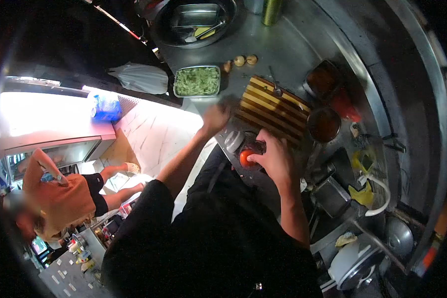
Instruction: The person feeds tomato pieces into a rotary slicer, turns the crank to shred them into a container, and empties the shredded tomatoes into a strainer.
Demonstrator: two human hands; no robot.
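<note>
My right hand [274, 155] is closed on a round red tomato [245, 159], thumb on top, low over the counter's near edge. My left hand [215, 119] is at the counter edge, left of a striped wooden cutting board [270, 107]. Its fingers are dark and smeared, so I cannot see whether they hold anything. A white round object [233, 141], perhaps a lid or small dish, sits between the hands. Some cutlery with a spoon-like end [277, 91] lies on the board.
A metal tray of shredded green vegetable [197, 81], several onions [239, 61] and a large dark bowl [159, 30] stand beyond. Sauce containers [324, 124] are right of the board. A sink with a white tap [385, 196] is at right. Another person [67, 203] stands at left.
</note>
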